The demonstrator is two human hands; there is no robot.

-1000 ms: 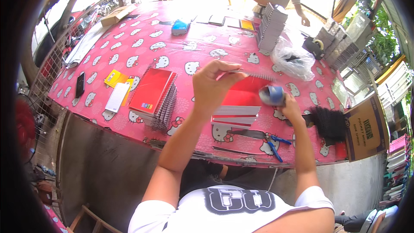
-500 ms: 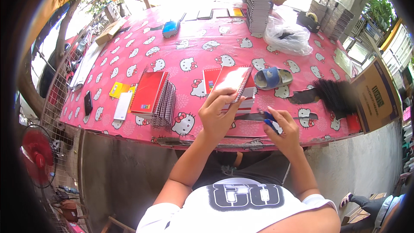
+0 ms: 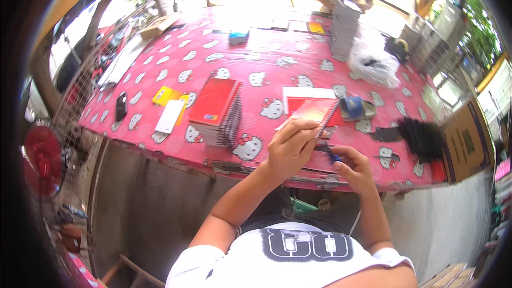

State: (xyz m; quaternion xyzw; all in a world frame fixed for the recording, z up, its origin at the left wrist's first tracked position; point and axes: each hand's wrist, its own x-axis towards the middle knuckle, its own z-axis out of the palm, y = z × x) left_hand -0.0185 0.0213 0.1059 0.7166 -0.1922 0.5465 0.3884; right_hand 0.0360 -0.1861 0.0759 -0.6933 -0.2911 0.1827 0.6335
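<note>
My left hand [image 3: 292, 146] grips a red spiral notebook [image 3: 318, 110], tilted up off the table with its coil edge toward the right. In my right hand [image 3: 356, 168] is a pair of blue-handled pliers [image 3: 334, 156], its dark tip close to the lower end of the coil. Whether the tip touches the wire I cannot tell. Beneath the held notebook lie more red notebooks and a white sheet [image 3: 306, 92]. Left of my hands stands a stack of red spiral notebooks [image 3: 216, 104].
A blue slipper-like item [image 3: 352, 108] lies right of the notebooks. Farther right are a heap of black coils [image 3: 421, 138] and a cardboard box [image 3: 465, 141]. Yellow pads [image 3: 165, 95] and a black phone-like object [image 3: 121, 106] sit left. Across the pink table [image 3: 256, 64], a person stands behind a tall notebook stack [image 3: 345, 29].
The view has shifted, so the table appears turned. My left hand has tipped the notebook more steeply, and the pliers in my right hand have come nearer its coil.
</note>
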